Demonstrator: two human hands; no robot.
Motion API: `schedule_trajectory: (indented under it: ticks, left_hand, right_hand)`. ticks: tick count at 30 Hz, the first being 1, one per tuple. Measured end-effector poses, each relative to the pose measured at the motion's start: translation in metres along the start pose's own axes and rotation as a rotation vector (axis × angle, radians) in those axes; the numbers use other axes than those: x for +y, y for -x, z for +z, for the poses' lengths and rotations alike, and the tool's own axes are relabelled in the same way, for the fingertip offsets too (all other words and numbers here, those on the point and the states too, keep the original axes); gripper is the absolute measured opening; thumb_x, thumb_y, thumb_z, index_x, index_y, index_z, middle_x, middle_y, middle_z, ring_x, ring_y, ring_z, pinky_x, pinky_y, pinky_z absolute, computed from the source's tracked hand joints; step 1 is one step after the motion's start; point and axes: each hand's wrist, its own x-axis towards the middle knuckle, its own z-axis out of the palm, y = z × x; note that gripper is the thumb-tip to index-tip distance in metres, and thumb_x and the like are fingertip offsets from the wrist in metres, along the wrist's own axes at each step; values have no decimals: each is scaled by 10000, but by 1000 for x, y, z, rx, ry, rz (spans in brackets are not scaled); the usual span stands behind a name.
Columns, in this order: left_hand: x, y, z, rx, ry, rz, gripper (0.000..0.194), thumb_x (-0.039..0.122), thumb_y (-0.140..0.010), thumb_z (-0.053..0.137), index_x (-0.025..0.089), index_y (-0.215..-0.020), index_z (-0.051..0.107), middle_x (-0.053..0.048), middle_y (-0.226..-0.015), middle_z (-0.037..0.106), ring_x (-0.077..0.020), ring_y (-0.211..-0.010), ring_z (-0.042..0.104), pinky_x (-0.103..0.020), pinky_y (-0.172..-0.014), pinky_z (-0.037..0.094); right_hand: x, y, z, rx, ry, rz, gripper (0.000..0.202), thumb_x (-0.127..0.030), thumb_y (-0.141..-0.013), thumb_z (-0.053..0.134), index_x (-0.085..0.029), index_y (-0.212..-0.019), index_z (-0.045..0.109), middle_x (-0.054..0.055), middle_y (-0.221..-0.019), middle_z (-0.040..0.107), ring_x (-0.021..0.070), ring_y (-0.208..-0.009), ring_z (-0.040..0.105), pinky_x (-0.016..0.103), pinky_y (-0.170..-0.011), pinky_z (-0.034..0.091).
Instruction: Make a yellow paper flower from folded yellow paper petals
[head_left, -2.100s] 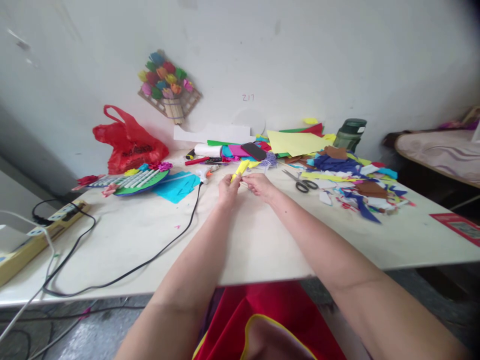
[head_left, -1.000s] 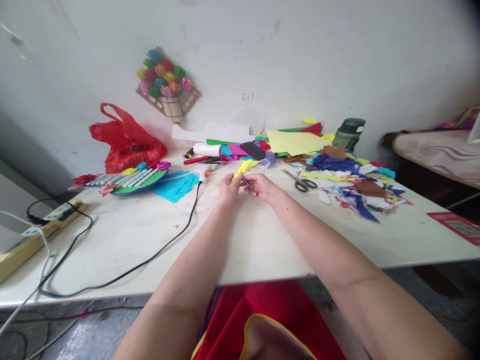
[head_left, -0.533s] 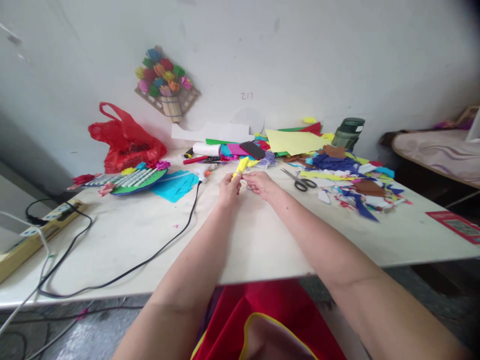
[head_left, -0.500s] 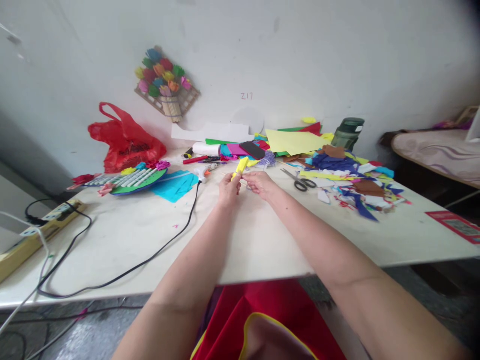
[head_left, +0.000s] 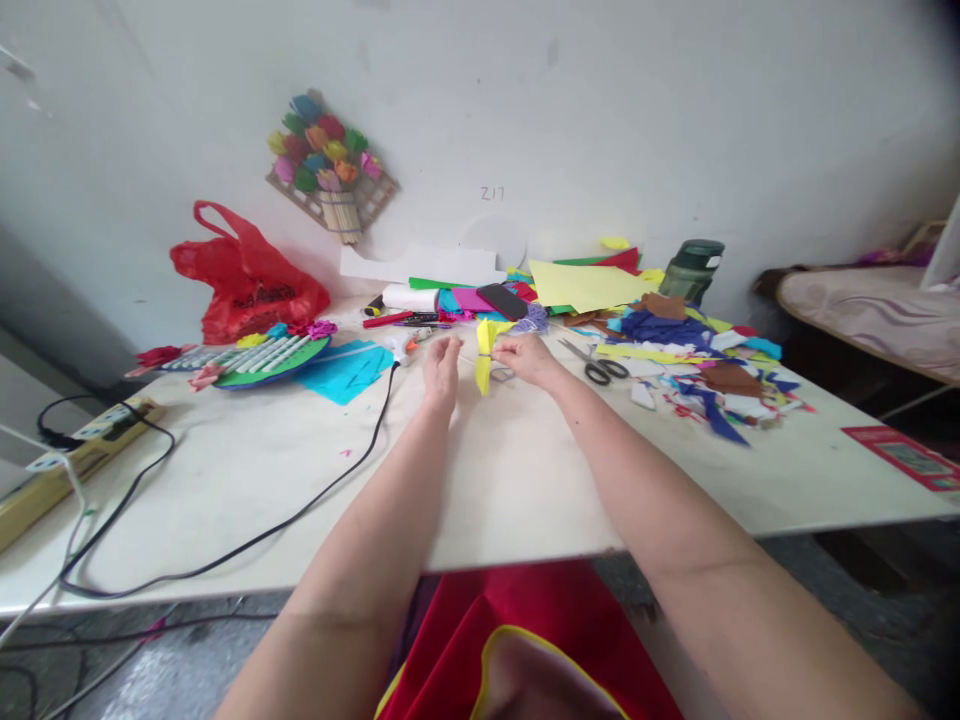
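A yellow paper piece (head_left: 484,355), narrowed at its middle, is upright above the white table (head_left: 525,480). My right hand (head_left: 523,358) pinches it at the middle from the right. My left hand (head_left: 442,370) is raised a little to its left, apart from the paper, with its fingers extended and nothing visible in them. Behind the yellow piece lie a dark phone (head_left: 502,300) and a bundle of purple yarn (head_left: 532,320).
Black scissors (head_left: 600,368) and a heap of paper scraps (head_left: 720,385) lie on the right. On the left are blue paper (head_left: 349,370), a glue gun (head_left: 399,346) with its black cord, a green board (head_left: 277,362) and a red bag (head_left: 255,285).
My left hand has let go of the yellow paper and moved left. The paper, held by my right hand, now shows its full length with its lower end hanging down.
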Motion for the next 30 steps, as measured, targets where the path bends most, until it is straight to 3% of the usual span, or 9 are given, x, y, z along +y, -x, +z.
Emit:
schedule_trajectory:
  ticks: [2,5,9,13,19,23,30]
  left_hand:
    - [2,-3,-3,31,-141,207,190,318,-784,538,165,-877,600,-65,-928,641,-153,-827,565,-246,-677,430]
    - [11,0,-2,-19,-349,459,133,224,-742,539,171,-837,615,-53,-884,642,-150,-767,555,-267,-686,439]
    - [18,8,4,-213,-556,672,189,119,-661,550,179,-822,629,-56,-912,658,-172,-816,560,-324,-818,437]
    - [16,11,2,-349,-632,566,307,91,-596,549,182,-874,643,-45,-922,675,-186,-823,554,-322,-791,443]
    - [17,6,-7,-385,-365,269,287,113,-628,441,155,-817,651,-36,-862,672,-147,-776,569,-244,-656,448]
    - [20,7,-9,-469,-364,216,212,123,-602,492,132,-750,643,-32,-758,651,-128,-686,550,-234,-631,437]
    - [21,8,-14,-593,-295,46,223,99,-554,543,127,-757,628,-4,-687,610,-102,-623,531,-214,-581,427]
  right_hand:
    - [-5,2,-5,-67,165,-6,144,-224,-724,609,-151,-636,698,6,-622,625,126,-635,521,226,-575,318]
    - [-13,4,-8,-131,305,18,165,-243,-756,587,-157,-740,726,37,-740,683,143,-708,571,226,-589,337]
    - [-18,5,-8,-184,379,23,196,-247,-764,558,-144,-749,724,55,-750,693,153,-709,588,225,-579,349]
    - [-15,3,-6,-218,334,3,164,-188,-712,557,-125,-704,708,37,-691,665,144,-672,564,221,-572,351]
    - [-19,7,-5,-249,175,77,142,-214,-667,573,-126,-564,616,-33,-484,451,97,-529,431,221,-518,298]
    - [-25,11,-3,-294,111,144,168,-218,-657,561,-138,-510,539,-55,-445,356,73,-482,348,225,-487,247]
    - [-19,10,5,-345,18,227,178,-198,-631,555,-161,-481,467,-57,-443,341,71,-464,309,229,-462,228]
